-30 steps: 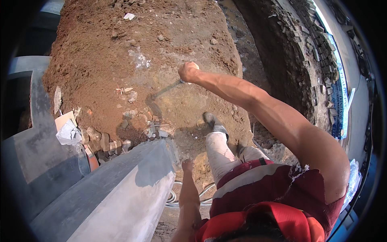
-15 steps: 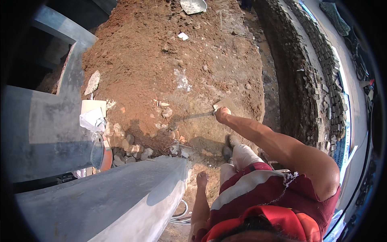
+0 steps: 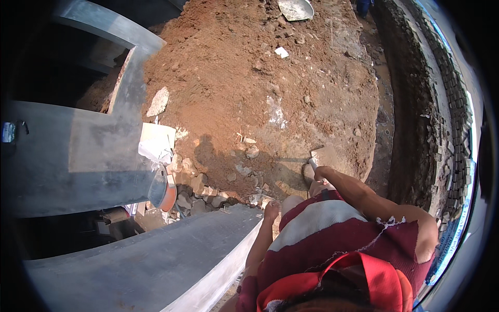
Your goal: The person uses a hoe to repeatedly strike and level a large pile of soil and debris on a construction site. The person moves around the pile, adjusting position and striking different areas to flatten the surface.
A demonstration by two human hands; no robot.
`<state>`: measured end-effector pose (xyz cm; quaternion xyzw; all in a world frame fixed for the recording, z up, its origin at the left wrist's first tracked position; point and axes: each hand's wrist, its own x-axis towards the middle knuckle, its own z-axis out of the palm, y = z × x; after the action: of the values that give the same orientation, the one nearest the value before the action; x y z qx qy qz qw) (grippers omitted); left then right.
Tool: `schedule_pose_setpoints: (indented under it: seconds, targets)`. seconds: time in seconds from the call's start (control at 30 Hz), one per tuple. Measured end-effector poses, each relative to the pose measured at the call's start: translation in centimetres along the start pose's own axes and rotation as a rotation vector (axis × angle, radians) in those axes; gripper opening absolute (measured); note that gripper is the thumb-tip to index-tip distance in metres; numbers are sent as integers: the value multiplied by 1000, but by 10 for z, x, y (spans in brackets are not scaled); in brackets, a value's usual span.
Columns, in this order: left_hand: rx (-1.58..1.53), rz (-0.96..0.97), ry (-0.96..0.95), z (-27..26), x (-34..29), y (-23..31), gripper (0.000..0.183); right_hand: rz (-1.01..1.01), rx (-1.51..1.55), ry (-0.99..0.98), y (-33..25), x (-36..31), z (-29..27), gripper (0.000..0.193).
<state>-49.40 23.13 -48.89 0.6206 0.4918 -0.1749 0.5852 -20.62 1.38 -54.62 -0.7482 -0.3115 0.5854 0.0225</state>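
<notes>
My right hand [image 3: 323, 173] is closed around what looks like a plastering trowel [image 3: 326, 154], with a flat rectangular plate and a pale edge. It hangs in front of my body over the brown soil [image 3: 223, 104]; the handle is hidden in my fingers. My left hand [image 3: 271, 209] is curled into a loose fist with nothing visible in it, beside the end of the grey plastered wall [image 3: 156, 255]. A dark shoe [image 3: 307, 170] shows just below the trowel.
To the left stand grey plastered walls [image 3: 104, 143]. Near them lie broken stones [image 3: 200, 184], an orange bucket [image 3: 167, 192] and a white bag [image 3: 156, 151]. A pale shallow pan [image 3: 296, 9] lies far ahead. On the right runs a trench [image 3: 410, 114] beside stacked blocks [image 3: 457, 99].
My view has shifted, so the ground and walls sit farther right. My right hand has drawn back nearer my body with the trowel, and my left hand has come up a little.
</notes>
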Motion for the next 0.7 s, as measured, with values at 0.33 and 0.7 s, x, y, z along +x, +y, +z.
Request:
schedule_pose_setpoints:
  seconds: [0.33,0.7]
  targets:
    - [-567,-145,-210,88,100,159,66,77,868,-68,27,-118,-79,23]
    - [-1055,-39,-510,142,116,383,32,246,451,833,2,-309,16,33]
